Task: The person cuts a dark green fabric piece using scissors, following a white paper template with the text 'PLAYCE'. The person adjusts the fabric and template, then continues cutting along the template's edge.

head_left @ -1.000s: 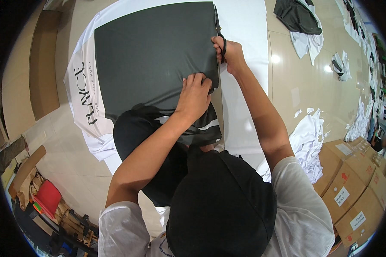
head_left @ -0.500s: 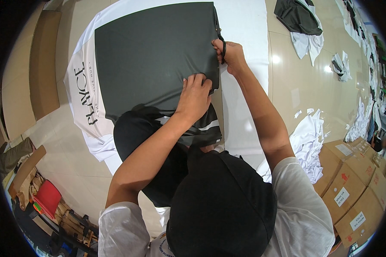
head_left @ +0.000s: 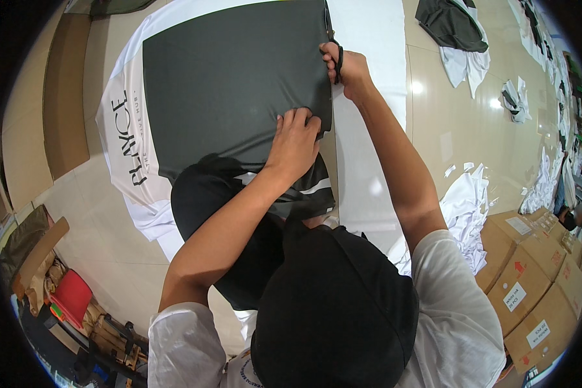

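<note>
A large dark grey fabric panel point(head_left: 220, 77) lies spread over white fabric point(head_left: 368, 161). My right hand point(head_left: 354, 72) is closed around the black handles of a pair of scissors point(head_left: 339, 61). The blades point away from me along the panel's right edge, partly lost against the dark fabric. Nearer to me, my left hand point(head_left: 295, 142) rests on the panel close to that same edge. Its fingers are curled down into the dark fabric, and creases run out from them. Bunched dark fabric with a white stripe point(head_left: 313, 187) lies just below my left hand.
A white printed cloth point(head_left: 126, 129) hangs past the panel's left side. Cardboard point(head_left: 68, 97) stands farther left, with a red chair point(head_left: 71, 297) at lower left. Cartons point(head_left: 530, 291) are stacked at lower right. White scraps point(head_left: 465, 213) and dark-and-white pieces point(head_left: 456, 32) lie on the floor at right.
My right hand and the scissors have moved a little farther away along the panel's right edge. My left hand stays at almost the same place on the fabric.
</note>
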Demonstrator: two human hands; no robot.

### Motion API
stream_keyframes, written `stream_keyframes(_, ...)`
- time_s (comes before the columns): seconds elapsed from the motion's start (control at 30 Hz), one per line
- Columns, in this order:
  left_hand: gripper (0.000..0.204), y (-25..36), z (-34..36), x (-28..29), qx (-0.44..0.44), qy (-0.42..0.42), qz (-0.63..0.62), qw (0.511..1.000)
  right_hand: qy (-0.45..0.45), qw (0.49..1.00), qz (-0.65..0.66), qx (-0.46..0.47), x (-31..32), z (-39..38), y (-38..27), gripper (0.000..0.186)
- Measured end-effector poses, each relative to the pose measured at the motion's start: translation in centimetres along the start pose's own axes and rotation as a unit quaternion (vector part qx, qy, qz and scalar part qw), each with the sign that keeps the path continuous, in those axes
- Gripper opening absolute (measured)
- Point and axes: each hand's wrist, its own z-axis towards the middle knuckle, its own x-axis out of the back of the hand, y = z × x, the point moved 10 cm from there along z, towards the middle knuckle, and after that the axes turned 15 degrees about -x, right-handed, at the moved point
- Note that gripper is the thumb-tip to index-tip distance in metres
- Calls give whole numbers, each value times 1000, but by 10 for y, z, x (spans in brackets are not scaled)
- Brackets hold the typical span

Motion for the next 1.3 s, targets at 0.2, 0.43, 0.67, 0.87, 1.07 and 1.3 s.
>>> stream_keyframes(0.2, 26, 0, 0, 1, 1, -1, -1, 1000, -10, 1000, -7, 10, -2, 5, -6, 29)
stream_keyframes(0.43, 26, 1, 1, 2, 0, 1, -4, 1000, -7, 1000, -7, 12, 1, 11, -5, 28)
stream_keyframes(0.67, 26, 1, 1, 1, 5, -2, -3, 1000, -12, 1000, -16, 5, -1, 10, -2, 27)
stream_keyframes(0.87, 27, 0, 1, 1, 3, 0, -3, 1000, -17, 1000, -24, 9, -1, 11, -2, 27)
stream_keyframes(1.07, 27, 0, 1, 1, 7, -1, -2, 1000, -9, 1000, -21, 5, -1, 9, -2, 28)
stream_keyframes(1.3, 27, 0, 1, 1, 1, 1, -7, 1000, -25, 999, -8, 23, -4, 16, -18, 33)
